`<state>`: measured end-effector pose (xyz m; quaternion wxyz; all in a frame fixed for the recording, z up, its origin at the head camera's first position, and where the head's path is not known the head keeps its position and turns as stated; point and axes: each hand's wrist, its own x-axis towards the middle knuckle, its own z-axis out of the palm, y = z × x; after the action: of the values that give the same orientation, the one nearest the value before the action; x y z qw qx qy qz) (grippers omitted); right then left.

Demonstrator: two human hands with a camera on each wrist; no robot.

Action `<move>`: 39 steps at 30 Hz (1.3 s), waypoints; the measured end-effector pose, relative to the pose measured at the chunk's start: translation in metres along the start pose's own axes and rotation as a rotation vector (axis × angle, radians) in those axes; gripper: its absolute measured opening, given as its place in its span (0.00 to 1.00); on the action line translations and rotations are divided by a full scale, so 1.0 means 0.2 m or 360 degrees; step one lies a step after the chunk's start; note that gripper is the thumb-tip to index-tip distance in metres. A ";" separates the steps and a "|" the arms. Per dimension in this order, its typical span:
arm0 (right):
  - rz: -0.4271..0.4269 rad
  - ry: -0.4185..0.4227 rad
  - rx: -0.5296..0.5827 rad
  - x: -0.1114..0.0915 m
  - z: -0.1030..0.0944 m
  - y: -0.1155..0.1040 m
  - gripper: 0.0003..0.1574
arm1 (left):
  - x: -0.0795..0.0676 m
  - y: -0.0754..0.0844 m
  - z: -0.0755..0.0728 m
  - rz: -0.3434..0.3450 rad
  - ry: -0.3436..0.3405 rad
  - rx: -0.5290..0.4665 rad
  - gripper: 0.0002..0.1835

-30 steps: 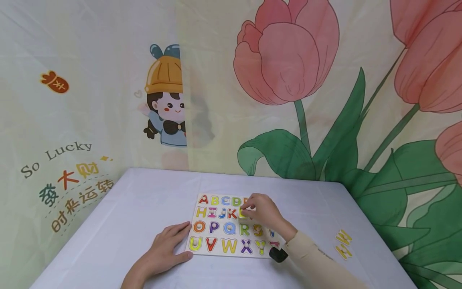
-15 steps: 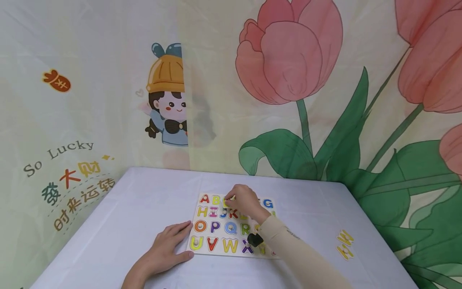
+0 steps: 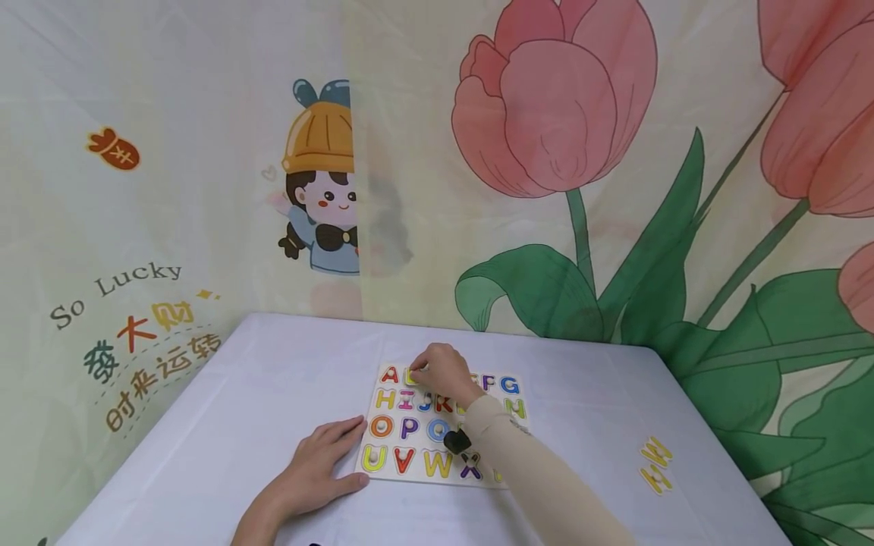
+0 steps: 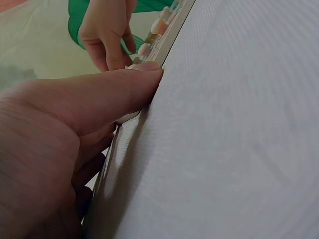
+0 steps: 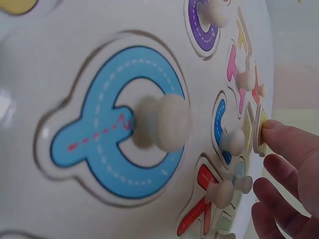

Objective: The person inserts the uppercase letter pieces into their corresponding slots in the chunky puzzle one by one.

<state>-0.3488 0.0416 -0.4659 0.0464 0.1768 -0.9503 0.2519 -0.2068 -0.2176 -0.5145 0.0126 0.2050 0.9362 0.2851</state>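
The white alphabet puzzle board [image 3: 418, 442] lies on the table, filled with coloured letters, many with round wooden knobs. My right hand [image 3: 444, 371] is over its top row and pinches a yellow letter piece [image 5: 261, 130] near the B place, just right of the red A [image 3: 390, 374]. In the right wrist view the piece stands tilted at the board surface, partly hidden by the thumb and finger. My left hand [image 3: 319, 462] rests on the table, fingers extended, with fingertips and thumb [image 4: 134, 84] against the board's left edge.
Two loose yellow letter pieces, a W [image 3: 657, 450] and an H [image 3: 655, 479], lie on the white table [image 3: 580, 425] to the right. A black wrist camera [image 3: 456, 440] hangs under the right forearm, over the lower rows. A printed curtain [image 3: 410, 152] stands behind the table.
My right hand has moved left along the board with the yellow piece, from around the L, past the C, to the B place. The left hand stays at the board's edge.
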 end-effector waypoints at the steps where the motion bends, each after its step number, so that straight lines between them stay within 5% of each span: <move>1: 0.0004 -0.0001 0.0002 0.00 0.01 0.00 0.07 | 0.00 0.00 0.00 0.0000 0.0002 0.0001 0.48; 10: 0.0103 0.0008 0.0056 0.02 0.06 0.02 0.07 | 0.00 0.01 0.00 -0.0017 0.0002 -0.0002 0.48; 17: 0.0090 0.0090 0.0094 0.00 0.08 0.01 0.06 | 0.00 0.02 0.00 -0.0035 -0.0004 0.0006 0.48; 25: 0.0039 0.0021 0.0060 -0.01 0.08 0.04 0.10 | 0.00 0.01 0.01 -0.0019 0.0005 0.0009 0.48; 30: 0.0005 -0.0057 0.0118 -0.05 0.02 0.09 0.13 | 0.00 0.01 0.02 0.0003 0.0021 0.0026 0.48; 39: -0.0058 -0.0057 0.0020 -0.20 -0.26 0.24 0.11 | 0.01 0.01 0.02 0.0030 0.0047 0.0051 0.47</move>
<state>-0.3292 0.1181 -0.4502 0.0330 0.1989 -0.9460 0.2538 -0.2068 -0.2135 -0.5171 -0.0072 0.2096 0.9388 0.2732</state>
